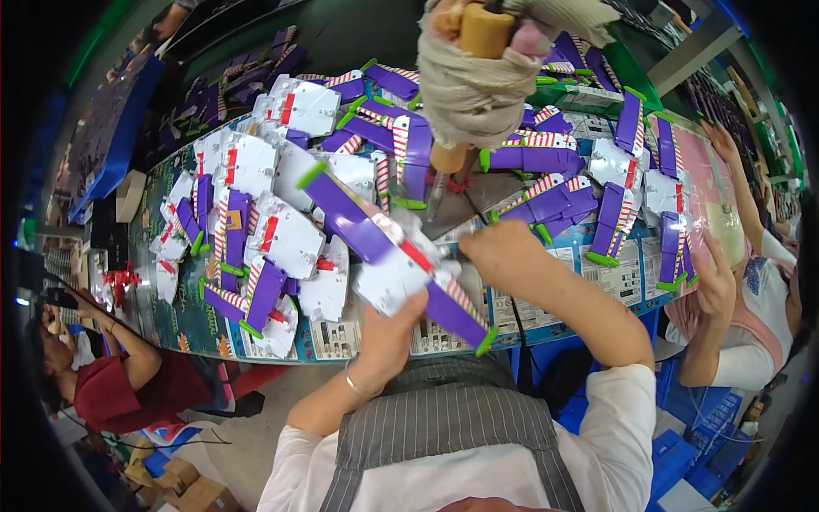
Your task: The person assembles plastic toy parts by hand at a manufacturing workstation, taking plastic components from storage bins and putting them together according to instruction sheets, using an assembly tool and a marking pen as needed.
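Note:
My left hand grips a toy wing assembly by its white plastic body. Two purple wings with green tips and red-striped edges stick out from that body, slanting from upper left to lower right. Just right of the assembly is my right hand, its fingers curled; whatever they hold, if anything, is hidden. Above my hands hangs a cloth-wrapped tool, with a thin metal shaft pointing down; it looks like a power screwdriver. Neither hand touches it.
White bodies with wings crowd the table's left side. Loose purple wings lie beyond the tool, and more assemblies sit at the right. A green bin stands at the back. Co-workers' hands are at the right edge; another person sits left.

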Motion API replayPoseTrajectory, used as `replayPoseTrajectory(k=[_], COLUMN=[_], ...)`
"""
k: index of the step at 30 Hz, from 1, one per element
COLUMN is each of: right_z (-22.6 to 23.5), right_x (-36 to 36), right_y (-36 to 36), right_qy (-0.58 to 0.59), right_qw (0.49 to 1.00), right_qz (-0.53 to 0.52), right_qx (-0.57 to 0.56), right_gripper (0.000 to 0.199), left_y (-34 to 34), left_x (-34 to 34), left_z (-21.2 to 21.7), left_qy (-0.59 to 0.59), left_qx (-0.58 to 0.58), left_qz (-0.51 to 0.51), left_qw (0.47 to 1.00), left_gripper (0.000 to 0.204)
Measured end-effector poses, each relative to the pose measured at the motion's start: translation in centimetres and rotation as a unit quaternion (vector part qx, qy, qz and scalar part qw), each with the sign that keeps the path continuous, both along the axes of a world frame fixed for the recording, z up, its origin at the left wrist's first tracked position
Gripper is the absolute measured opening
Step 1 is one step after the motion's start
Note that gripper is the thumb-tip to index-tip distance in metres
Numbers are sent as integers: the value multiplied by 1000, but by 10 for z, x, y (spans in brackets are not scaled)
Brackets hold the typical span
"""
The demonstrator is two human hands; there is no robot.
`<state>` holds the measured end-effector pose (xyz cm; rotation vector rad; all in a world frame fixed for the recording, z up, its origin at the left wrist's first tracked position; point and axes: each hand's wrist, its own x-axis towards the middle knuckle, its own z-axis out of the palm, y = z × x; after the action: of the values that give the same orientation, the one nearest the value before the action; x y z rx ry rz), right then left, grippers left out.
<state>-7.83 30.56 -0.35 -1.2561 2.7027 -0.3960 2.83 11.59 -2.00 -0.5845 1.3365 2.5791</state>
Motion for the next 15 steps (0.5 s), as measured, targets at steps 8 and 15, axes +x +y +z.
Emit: replayPoseTrajectory(k=[8,15], right_z=[35,22], right_x=[70,46], right_y=[-26,16], right_qy=[214,-79], right_qw=[904,988], right_qz=[40,3], right_qx=[368,132], right_gripper=[4,15], left_y=[-33,-24], left_x=[60,48], left_z=[-5,-2], left_qy=[7,40], left_qx=[-101,-66], left_qz=[-213,-206], left_qw=[972,976], left_gripper=[70,67])
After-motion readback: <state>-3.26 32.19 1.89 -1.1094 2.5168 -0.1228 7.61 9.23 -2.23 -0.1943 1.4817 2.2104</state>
